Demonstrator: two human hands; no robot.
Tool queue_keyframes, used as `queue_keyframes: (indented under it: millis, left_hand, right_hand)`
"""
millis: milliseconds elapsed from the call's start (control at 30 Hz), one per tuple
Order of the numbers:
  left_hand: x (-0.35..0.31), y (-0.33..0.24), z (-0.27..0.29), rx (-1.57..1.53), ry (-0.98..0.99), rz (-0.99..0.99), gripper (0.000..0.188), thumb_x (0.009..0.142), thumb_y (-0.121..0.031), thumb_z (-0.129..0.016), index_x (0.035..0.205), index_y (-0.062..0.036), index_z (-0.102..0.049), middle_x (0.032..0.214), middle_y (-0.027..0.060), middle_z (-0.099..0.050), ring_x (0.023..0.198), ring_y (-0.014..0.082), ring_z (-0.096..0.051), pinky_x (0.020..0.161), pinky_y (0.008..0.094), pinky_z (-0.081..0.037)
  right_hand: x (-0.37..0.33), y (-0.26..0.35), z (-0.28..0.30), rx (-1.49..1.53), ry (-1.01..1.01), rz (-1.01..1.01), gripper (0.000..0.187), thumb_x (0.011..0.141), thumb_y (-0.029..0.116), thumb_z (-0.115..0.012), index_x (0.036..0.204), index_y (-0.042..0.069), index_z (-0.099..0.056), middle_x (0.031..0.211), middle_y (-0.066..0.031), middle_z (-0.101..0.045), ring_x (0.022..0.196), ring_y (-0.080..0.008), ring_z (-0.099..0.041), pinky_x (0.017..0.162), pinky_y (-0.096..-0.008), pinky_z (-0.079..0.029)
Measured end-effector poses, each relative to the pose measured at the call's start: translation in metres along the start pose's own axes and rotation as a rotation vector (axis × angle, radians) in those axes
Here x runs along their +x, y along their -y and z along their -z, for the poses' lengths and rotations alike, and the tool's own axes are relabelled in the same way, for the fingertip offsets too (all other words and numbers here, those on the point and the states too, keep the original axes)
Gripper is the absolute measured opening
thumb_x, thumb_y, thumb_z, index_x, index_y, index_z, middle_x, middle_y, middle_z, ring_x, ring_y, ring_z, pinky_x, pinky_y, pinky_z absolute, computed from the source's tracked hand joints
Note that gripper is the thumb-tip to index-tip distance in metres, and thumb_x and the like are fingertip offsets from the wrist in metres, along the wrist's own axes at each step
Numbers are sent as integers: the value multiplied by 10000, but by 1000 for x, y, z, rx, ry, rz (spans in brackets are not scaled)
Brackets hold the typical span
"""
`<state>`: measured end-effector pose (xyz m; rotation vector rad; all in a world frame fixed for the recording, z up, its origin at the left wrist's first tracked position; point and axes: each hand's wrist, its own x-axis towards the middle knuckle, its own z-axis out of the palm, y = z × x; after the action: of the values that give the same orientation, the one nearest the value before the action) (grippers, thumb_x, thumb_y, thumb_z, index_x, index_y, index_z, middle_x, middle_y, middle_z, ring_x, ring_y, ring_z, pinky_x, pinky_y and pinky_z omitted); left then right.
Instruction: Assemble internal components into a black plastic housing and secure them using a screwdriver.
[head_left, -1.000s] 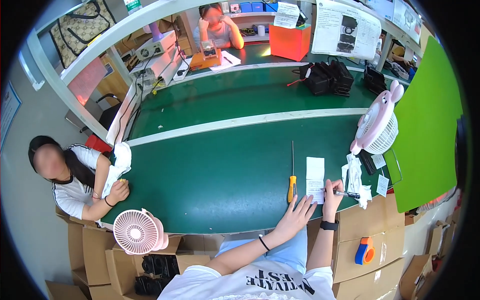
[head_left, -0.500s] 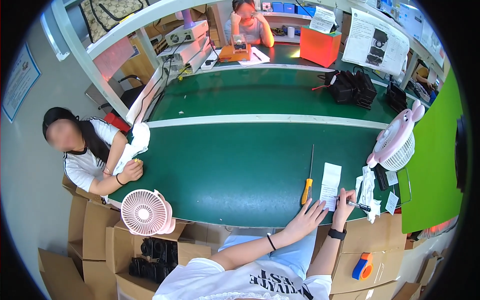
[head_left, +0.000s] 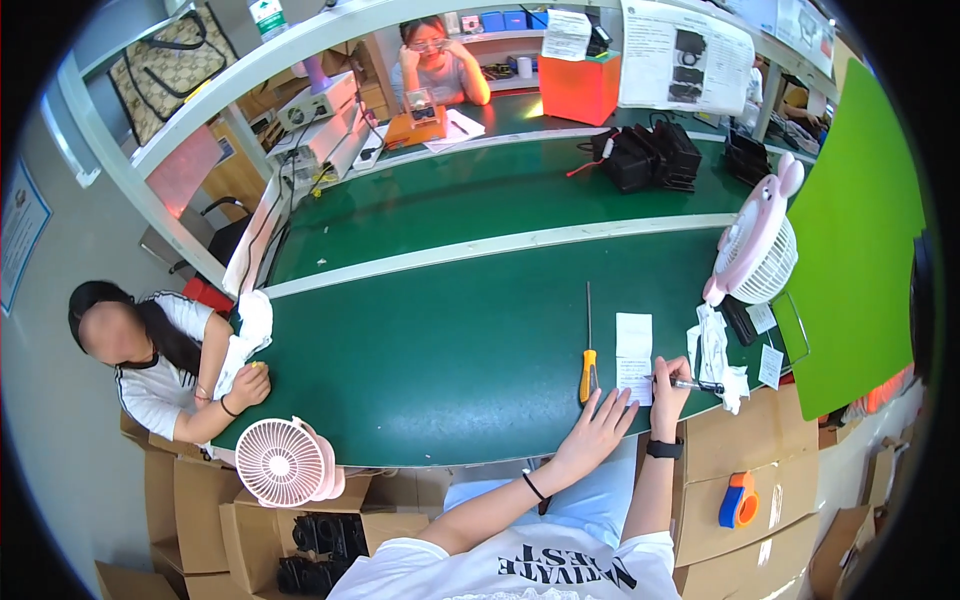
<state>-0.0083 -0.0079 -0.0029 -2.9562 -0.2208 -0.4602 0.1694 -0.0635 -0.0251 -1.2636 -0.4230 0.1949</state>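
Note:
A narrow white paper slip (head_left: 634,345) with a crease and small print lies on the green tabletop near its front edge. My left hand (head_left: 597,430) rests flat, fingers spread, with its fingertips at the slip's lower part. Closed around a pen (head_left: 697,384), my right hand (head_left: 668,395) sits at the slip's lower right edge, the pen's tip end mostly hidden by the fingers. Left of the slip lies a screwdriver (head_left: 588,372) with a yellow and black handle, its shaft pointing away. Crumpled white tissue (head_left: 711,350) lies just right of the pen.
A pink fan (head_left: 757,240) stands at the right, another pink fan (head_left: 287,462) at the left front edge. Black devices (head_left: 650,157) sit beyond the white divider (head_left: 500,250). One person (head_left: 165,360) leans in at left; another (head_left: 440,75) sits at the back. Cardboard boxes (head_left: 745,440) stand below.
The whole view has shifted and tilted slightly, so the table contents appear further left. My left hand remains by the slip and my right hand still holds the pen.

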Motion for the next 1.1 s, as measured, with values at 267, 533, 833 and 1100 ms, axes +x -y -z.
queue_keyframes:
  millis: [267,533,833,1100]
  left_hand:
    - [1,2,4,-20,2,-1,574,929,-185,-532,1488,-90,-446,1537,139,-422,1432,257,-409,1200,516,-257]
    - [0,3,6,-29,6,-1,582,926,-189,-511,1491,-72,-434,1520,143,-438,1431,276,-409,1200,515,-261]
    - [6,5,2,-9,-8,-16,523,961,-214,-470,1463,-67,-466,1506,143,-463,1393,297,-449,1202,512,-276]
    - [7,4,-2,-1,-2,-15,521,957,-200,-503,1462,-78,-473,1497,138,-476,1379,290,-471,1208,520,-264]
  right_hand:
    - [-2,7,-3,18,-21,-28,297,955,77,-691,754,99,-475,692,25,-542,595,-36,-472,538,-202,-349]
    - [-6,13,-7,75,-113,-39,296,952,105,-715,781,110,-473,678,14,-551,487,-18,-428,430,-178,-290]
    - [0,10,-10,-29,35,83,286,794,-67,-805,865,52,-555,898,-29,-605,822,-95,-574,739,-232,-478]
    - [-5,19,-17,-189,140,-4,271,898,16,-727,764,50,-494,718,1,-583,627,-43,-527,555,-216,-427]
